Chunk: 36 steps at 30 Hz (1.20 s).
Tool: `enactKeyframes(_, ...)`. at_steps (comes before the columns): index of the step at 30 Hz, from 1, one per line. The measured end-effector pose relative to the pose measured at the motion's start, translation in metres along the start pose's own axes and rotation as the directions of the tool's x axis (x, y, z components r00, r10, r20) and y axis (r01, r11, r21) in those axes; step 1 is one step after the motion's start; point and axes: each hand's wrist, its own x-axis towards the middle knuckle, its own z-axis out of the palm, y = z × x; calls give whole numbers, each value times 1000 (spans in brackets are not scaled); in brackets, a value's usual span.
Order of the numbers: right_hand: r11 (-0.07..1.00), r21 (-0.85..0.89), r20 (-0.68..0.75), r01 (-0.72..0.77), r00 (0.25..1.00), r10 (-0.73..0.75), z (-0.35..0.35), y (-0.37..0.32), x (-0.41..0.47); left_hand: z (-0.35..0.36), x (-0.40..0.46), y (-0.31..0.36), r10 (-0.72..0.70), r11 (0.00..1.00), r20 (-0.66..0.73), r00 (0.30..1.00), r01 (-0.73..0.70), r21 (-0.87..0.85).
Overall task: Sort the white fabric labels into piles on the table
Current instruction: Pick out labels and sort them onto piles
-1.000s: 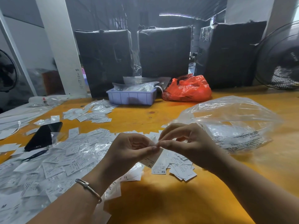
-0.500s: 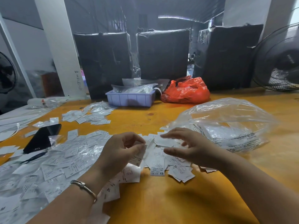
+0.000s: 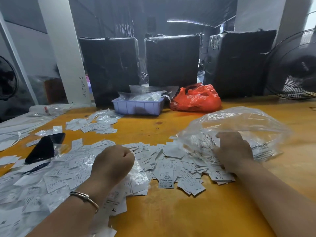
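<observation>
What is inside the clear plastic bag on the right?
The right hand reaches into the clear bag, with white labels visible through the plastic. Its fingertips are hidden, so whether they grip a label cannot be told.

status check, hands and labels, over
Left hand fisted over the label pile. Right hand inside the clear plastic bag, grip unclear. Phone lies among labels.

A black phone (image 3: 44,147) is seen at the left of the frame. A lilac tray (image 3: 137,107) holding clear bags and an orange plastic bag (image 3: 196,98) are set at centre, before three black-wrapped bales (image 3: 172,60). A fan (image 3: 294,65) is placed at the right edge.
</observation>
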Motion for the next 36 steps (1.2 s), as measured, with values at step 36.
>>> enactKeyframes(36,252,968,143,5,811,-567,-9,-65,-53,8,-14,30,412,795,175,894,-258,-549)
